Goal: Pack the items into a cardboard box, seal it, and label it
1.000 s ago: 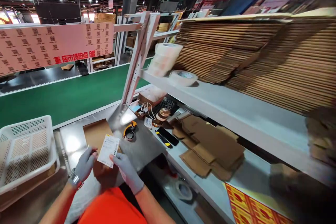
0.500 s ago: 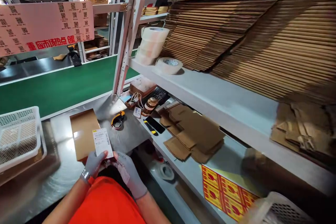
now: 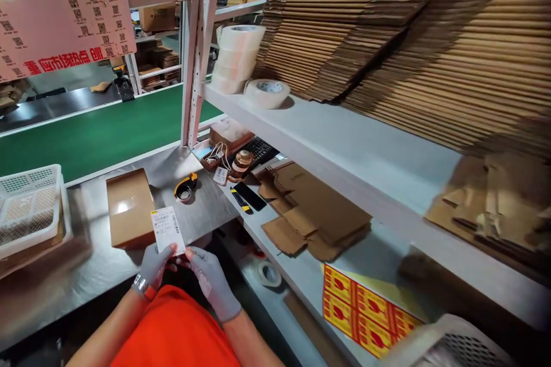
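Both my hands wear grey gloves and meet low in the head view. My left hand (image 3: 155,265) pinches the bottom edge of a white printed label (image 3: 167,229) with barcodes. My right hand (image 3: 210,280) touches the label's lower right corner with its fingertips. Just beyond the label a closed brown cardboard box (image 3: 128,206) lies on the steel table (image 3: 86,264). A yellow and black tape dispenser (image 3: 185,188) lies right of the box.
A white perforated basket (image 3: 28,206) stands at the left, with a green conveyor belt (image 3: 99,137) behind. Flat cartons (image 3: 314,212), a black device (image 3: 250,196) and a keyboard (image 3: 260,150) lie on the right bench. Tape rolls (image 3: 241,57) and stacked flat cardboard (image 3: 430,46) fill the shelf above.
My view has swung right and downward. The label has come off the box and nearer my body, held in both hands; the box now lies apart on the table.
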Available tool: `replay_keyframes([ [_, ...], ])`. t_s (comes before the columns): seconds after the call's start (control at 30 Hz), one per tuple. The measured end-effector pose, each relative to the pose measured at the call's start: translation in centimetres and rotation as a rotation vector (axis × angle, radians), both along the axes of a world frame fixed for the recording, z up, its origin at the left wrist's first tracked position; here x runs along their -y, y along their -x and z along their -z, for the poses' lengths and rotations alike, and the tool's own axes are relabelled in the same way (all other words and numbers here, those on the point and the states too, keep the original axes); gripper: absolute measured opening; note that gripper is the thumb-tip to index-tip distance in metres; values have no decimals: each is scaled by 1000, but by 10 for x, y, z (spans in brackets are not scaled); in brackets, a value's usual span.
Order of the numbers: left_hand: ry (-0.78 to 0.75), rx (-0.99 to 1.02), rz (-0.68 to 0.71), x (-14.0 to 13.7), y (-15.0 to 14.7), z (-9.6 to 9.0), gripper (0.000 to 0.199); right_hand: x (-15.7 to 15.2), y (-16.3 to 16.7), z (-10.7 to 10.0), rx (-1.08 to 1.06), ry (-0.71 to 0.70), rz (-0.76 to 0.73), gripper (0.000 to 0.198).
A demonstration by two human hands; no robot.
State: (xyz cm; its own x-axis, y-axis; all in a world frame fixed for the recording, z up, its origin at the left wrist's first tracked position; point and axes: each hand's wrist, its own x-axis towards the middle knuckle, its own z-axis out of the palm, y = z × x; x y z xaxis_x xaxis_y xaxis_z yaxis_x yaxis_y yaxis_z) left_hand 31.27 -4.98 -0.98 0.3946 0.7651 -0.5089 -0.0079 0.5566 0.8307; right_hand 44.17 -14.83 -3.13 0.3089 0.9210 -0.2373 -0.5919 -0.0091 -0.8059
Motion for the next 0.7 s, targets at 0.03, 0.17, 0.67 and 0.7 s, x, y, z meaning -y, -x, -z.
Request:
replay_keyframes([
  [0.03,5,6,-2,4,-1,0,63,3,-2,0,2,1,-8,43],
  [0.17,30,33,-36,17,-2,2,65,11,-4,1,-55,-13,-60,36],
  [0.67,99,92,-135,16,16,0,74,4,11,-13,-98,-14,-92,38],
  [0.7,103,94,-133,14,18,0,73,2,13,-15,-90,-7,-89,38],
])
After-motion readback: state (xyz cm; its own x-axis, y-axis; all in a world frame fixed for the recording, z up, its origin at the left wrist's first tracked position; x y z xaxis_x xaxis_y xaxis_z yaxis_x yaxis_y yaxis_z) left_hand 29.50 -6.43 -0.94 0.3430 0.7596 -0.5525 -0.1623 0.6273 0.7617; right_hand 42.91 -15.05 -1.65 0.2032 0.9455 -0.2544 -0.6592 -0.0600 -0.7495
